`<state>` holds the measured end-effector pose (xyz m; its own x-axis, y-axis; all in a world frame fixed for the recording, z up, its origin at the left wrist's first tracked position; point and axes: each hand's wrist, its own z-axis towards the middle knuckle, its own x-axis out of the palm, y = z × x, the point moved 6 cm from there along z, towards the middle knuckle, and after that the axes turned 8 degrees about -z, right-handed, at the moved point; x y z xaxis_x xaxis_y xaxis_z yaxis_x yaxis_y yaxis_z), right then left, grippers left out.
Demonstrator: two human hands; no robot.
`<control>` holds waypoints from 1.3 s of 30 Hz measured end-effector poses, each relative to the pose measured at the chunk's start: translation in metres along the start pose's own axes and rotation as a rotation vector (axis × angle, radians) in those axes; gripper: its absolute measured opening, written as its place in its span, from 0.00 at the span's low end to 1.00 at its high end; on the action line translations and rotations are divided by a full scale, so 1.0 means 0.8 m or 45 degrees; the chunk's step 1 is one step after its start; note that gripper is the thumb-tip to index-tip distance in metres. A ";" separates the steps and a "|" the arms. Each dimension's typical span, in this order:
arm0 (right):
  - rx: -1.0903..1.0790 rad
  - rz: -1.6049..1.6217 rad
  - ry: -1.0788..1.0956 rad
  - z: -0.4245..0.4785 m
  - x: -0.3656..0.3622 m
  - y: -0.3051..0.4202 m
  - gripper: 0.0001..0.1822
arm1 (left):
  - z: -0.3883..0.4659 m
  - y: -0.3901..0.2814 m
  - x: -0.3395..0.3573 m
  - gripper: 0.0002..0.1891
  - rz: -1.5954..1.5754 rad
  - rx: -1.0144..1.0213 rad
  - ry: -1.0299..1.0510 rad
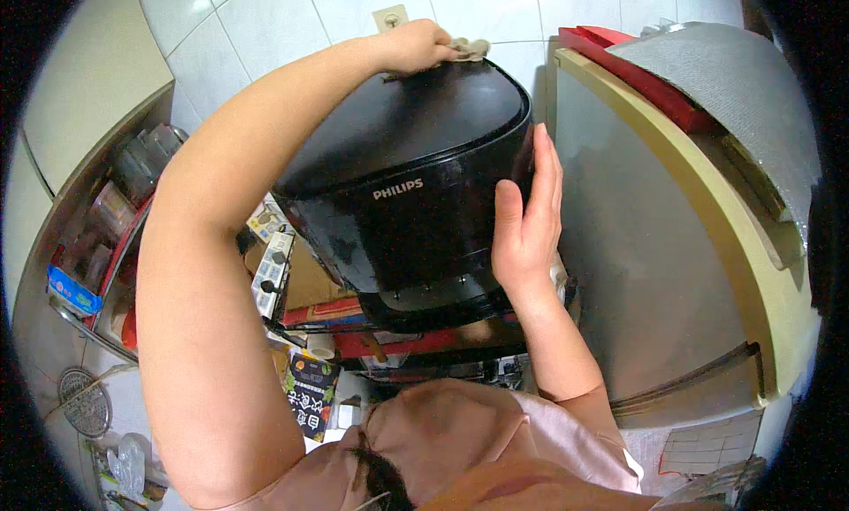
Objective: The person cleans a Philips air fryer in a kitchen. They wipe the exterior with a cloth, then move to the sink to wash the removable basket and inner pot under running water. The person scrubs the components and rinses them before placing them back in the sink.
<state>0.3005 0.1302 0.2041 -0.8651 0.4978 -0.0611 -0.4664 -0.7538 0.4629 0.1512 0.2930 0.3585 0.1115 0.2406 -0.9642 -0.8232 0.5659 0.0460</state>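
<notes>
A black Philips kitchen appliance (411, 179), possibly an air fryer, stands before me with its glossy front towards me. My left hand (414, 47) reaches over to its far top edge, closed on a crumpled beige cloth (469, 49) that lies against the rear rim. The fingertips are partly hidden by the hand itself. My right hand (530, 212) rests flat along the appliance's right side, thumb apart from the fingers and nothing held in it.
Right of the appliance is a refrigerator (650, 246) with a red item and silvery wrap on top. A white power strip (272, 275) with plugs lies to the left. A shelf (60, 212) holds containers. Behind are wall tiles and a socket (391, 20).
</notes>
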 end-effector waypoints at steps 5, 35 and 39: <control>0.001 0.001 -0.009 0.000 0.002 -0.001 0.34 | -0.081 0.084 -0.026 0.17 -0.035 -0.255 0.066; 0.030 0.030 -0.045 -0.004 -0.001 -0.006 0.32 | -0.123 -0.143 -0.018 0.15 -0.408 0.364 0.019; 0.045 0.074 -0.055 -0.005 0.001 -0.001 0.31 | -0.224 -0.139 -0.055 0.14 -0.323 0.318 0.034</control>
<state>0.2992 0.1294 0.2004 -0.8815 0.4721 0.0052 -0.4078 -0.7669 0.4956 0.1379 0.0779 0.3489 0.2781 0.0488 -0.9593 -0.6093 0.7810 -0.1369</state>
